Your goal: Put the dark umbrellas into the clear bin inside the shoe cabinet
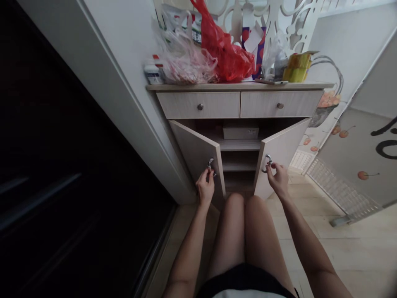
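A low wooden cabinet [238,86] stands in front of me with both lower doors swung partly open. My left hand [205,185] pinches the metal ring handle [210,164] of the left door [196,150]. My right hand [278,179] grips the ring handle [268,162] of the right door [283,152]. Between the doors I see shelves, and a flat white box [240,132] lies on the upper shelf. My bare knees are just below the opening.
Two closed drawers [198,105] sit above the doors. On top lie a red plastic bag [223,50], a clear bag [186,62], a small white bottle [152,73] and yellow packets [297,67]. A dark sliding door [62,165] fills the left; a decorated glass panel [356,157] stands right.
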A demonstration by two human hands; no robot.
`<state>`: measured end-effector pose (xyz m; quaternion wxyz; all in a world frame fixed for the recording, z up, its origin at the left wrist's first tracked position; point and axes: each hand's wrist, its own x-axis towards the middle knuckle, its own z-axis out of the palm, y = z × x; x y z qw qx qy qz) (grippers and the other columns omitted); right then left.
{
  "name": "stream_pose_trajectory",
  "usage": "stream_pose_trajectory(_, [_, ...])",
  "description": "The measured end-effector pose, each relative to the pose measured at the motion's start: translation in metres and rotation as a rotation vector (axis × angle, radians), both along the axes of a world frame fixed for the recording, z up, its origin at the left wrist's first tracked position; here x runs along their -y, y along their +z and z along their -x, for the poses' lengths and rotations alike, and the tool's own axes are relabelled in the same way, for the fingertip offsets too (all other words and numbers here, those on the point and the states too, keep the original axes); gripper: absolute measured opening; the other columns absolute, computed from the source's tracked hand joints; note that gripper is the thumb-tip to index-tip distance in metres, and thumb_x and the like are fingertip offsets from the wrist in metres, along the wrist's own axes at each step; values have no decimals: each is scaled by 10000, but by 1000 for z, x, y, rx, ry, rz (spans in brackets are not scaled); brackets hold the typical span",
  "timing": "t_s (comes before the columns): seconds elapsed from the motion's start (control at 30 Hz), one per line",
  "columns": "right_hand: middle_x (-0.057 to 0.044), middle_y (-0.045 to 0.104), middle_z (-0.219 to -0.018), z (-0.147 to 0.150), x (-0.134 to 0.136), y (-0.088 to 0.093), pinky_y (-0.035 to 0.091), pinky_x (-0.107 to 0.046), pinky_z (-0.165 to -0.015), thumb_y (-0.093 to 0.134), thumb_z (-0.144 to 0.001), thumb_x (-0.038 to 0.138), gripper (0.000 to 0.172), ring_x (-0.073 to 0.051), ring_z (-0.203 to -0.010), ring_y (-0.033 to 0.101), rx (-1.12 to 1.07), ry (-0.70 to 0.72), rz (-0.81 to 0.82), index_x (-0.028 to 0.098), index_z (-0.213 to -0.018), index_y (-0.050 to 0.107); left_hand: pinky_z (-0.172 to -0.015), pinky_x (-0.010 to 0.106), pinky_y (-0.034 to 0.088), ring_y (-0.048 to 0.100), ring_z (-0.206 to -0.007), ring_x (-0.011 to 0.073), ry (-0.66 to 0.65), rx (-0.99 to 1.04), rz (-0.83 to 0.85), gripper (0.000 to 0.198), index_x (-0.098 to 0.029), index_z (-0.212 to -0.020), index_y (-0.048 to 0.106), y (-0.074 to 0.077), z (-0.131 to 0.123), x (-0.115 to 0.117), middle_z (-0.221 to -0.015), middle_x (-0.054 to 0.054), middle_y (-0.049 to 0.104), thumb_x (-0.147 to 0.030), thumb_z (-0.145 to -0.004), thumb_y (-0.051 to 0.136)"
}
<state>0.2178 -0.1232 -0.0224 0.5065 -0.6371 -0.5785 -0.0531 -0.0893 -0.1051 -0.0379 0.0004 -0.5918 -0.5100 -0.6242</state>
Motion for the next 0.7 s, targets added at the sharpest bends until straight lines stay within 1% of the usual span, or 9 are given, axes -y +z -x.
stream_pose_trajectory(0.17, [-119,696,-841,-23,27,-4,398,-374,-772,433,-929,569,460,-259,-825,591,14,-40,-23,185,-916,686,-785,330,571,740,-836,229,83,-21,-27,335,-162,-972,733,-4,23,18,-919,132,771,-446,-924,563])
stream_pose_trajectory(0.3, [-113,704,-832,-40,45,-5,408,-367,-757,448,-915,594,480,-257,-804,598,21,-62,-31,185,-900,699,-785,330,576,744,-839,236,177,-31,-40,339,-162,-972,735,-7,48,35,-929,135,774,-452,-908,573])
stream_pose_trajectory(0.47, [-105,711,-818,-62,69,-3,417,-349,-723,446,-917,607,494,-251,-792,605,21,-64,-24,188,-888,706,-796,332,574,741,-855,241,264,-21,-14,341,-159,-995,727,-10,84,52,-950,135,772,-440,-895,559])
stream_pose_trajectory(0.6, [-109,700,-803,-85,90,-5,417,-350,-704,426,-911,639,519,-253,-768,606,36,-126,-7,192,-868,688,-800,349,577,739,-850,251,349,-32,-23,313,-163,-988,725,-11,115,61,-947,135,768,-408,-859,579])
stream_pose_trajectory(0.7, [-113,695,-802,-109,104,-10,422,-348,-690,443,-882,644,498,-258,-766,617,33,-173,36,198,-847,663,-822,375,580,741,-868,266,410,-30,-27,324,-162,-975,731,-12,141,64,-966,144,770,-407,-826,579])
